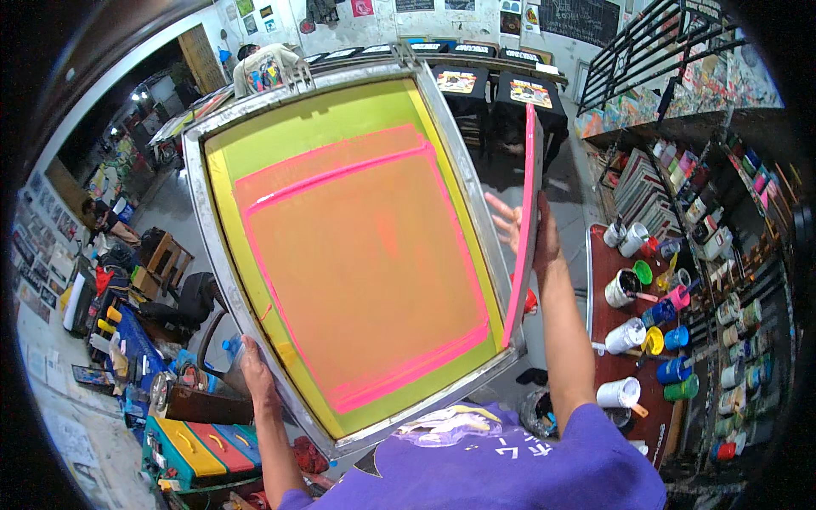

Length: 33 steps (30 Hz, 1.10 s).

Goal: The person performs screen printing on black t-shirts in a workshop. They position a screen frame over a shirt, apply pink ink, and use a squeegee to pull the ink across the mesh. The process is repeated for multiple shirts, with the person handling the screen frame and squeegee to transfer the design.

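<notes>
A large screen-printing frame point(469, 208) with metal edges fills the middle of the head view, tilted. Its yellow-green mesh point(340, 115) carries an orange-brown rectangle, bordered by thick pink ink lines. My left hand point(257, 374) grips the frame's left edge, low down. On the right, my right hand point(548, 236) is wrapped round a long squeegee point(524, 229) standing almost upright, its edge coated in pink ink. Some of its fingers show past the squeegee's left side. The squeegee's lower end overlaps the frame's lower right corner; whether they touch I cannot tell.
At right, a dark red table point(602, 255) bears several ink tubs, beside shelves point(722, 280) of more containers. Beyond the frame, black shirts point(531, 102) with prints lie on boards. A person point(265, 68) stands at the far left. A colourful case point(204, 446) sits lower left.
</notes>
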{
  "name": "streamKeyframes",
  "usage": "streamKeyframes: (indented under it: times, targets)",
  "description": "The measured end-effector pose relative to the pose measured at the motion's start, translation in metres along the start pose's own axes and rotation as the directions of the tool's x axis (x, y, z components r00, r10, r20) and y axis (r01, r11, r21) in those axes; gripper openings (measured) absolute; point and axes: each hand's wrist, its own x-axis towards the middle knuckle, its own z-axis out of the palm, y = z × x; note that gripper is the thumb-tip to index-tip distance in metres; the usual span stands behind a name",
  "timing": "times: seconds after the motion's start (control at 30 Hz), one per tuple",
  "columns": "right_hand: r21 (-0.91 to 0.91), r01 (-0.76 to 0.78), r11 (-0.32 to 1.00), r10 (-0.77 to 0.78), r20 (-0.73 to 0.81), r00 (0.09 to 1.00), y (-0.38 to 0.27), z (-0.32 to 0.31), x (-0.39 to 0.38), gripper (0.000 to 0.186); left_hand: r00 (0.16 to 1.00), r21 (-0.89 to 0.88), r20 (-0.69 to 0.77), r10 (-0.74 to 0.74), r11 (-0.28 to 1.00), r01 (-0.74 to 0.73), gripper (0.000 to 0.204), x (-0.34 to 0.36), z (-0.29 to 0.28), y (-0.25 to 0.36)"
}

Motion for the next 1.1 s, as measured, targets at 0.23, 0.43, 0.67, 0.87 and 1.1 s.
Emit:
streamKeyframes:
  times: [0.23, 0.43, 0.67, 0.87, 1.1]
  targets:
    - [0.118, -0.038, 0.992, 0.042, -0.032, 0.999, 0.052, -0.054, 0.08, 0.09, 0.998, 0.059, -0.035, 0.05, 0.997, -0.048, 0.067, 0.052, 0.027, -0.012]
    - [0.166, -0.025, 0.986, 0.007, 0.107, 0.994, 0.082, -0.08, 0.154, 0.101, 0.966, 0.159, -0.255, 0.054, 0.987, -0.013, 0.066, 0.084, 0.067, -0.004]
    - [0.103, -0.108, 0.989, 0.092, 0.148, 0.985, 0.064, -0.098, 0.212, 0.116, 0.931, 0.179, -0.363, 0.046, 0.984, 0.021, 0.072, 0.124, 0.116, 0.0]
    - [0.068, -0.161, 0.985, 0.149, 0.153, 0.977, 0.081, -0.102, 0.277, 0.118, 0.903, 0.276, -0.428, -0.037, 0.946, 0.169, 0.074, 0.143, 0.123, -0.008]
    - [0.31, -0.319, 0.896, 0.262, 0.213, 0.941, 0.114, -0.086, 0.372, 0.074, 0.8, 0.188, -0.601, 0.007, 0.973, 0.132, 0.068, 0.176, 0.132, -0.034]
